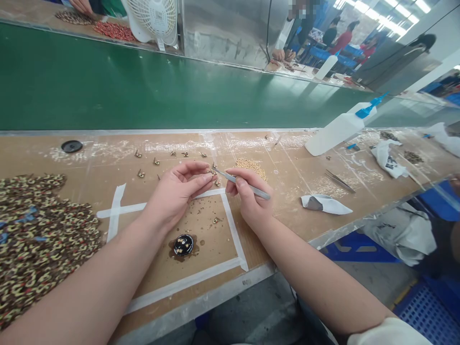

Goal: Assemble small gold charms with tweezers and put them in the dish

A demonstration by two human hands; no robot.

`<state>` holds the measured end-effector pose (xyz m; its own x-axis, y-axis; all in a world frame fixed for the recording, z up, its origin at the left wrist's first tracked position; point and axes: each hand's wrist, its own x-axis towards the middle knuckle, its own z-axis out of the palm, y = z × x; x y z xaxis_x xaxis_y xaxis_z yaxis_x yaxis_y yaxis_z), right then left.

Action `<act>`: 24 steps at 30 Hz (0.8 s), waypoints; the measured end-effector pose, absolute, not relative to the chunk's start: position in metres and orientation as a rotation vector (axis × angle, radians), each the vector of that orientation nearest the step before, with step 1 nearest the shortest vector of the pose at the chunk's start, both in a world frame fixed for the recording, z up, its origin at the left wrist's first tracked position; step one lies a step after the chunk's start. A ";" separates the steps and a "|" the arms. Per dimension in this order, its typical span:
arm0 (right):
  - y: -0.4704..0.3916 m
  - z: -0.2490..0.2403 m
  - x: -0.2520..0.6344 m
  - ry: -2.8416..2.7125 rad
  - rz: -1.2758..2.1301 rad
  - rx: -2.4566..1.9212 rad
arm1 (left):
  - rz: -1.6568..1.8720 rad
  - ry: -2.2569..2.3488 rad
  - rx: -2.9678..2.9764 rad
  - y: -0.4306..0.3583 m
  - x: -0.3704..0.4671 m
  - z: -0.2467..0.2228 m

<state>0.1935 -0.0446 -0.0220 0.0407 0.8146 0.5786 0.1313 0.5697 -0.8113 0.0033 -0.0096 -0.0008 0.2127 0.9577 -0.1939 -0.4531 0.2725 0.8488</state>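
Observation:
My left hand (pixel 179 189) pinches a small dark-and-cream piece (pixel 212 172) between thumb and fingertips. In my right hand (pixel 253 196) is a pair of metal tweezers (pixel 258 191), its tip touching or close to that piece. Several similar small pieces (pixel 141 174) lie scattered around on the brown table behind and left of the hands. Just behind my right hand is a pile of tiny tan beads (pixel 250 166). Below the hands, inside a white tape outline (pixel 233 230), sits a round black dish (pixel 183 245) with dark liquid and a few beads.
A large heap of dark, cream and red pieces (pixel 46 244) covers the left. A black lid (pixel 72 146) lies behind it. Rightward are a white bottle (pixel 336 134), other tweezers (pixel 339 181) and a white wrapper (pixel 327 204). Beyond the green belt (pixel 143 91) are a fan (pixel 156 19) and other people.

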 end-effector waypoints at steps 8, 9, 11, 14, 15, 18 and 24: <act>-0.044 -0.024 0.195 -1.468 0.664 -0.865 | 1.113 0.837 0.754 -0.010 0.003 0.000; -0.044 -0.024 0.195 -1.470 0.667 -0.859 | 1.112 0.834 0.756 -0.010 0.003 0.000; -0.044 -0.024 0.195 -1.474 0.680 -0.839 | 1.114 0.831 0.757 -0.011 0.004 0.000; -0.043 -0.024 0.195 -1.480 0.685 -0.826 | 1.115 0.828 0.758 -0.010 0.004 0.000; -0.043 -0.024 0.195 -1.484 0.679 -0.829 | 1.114 0.829 0.757 -0.010 0.003 0.000; -0.044 -0.025 0.195 -1.501 0.655 -0.845 | 1.114 0.829 0.751 -0.009 0.003 0.000; -0.045 -0.023 0.195 -1.564 0.595 -0.865 | 1.121 0.825 0.723 -0.010 0.004 0.003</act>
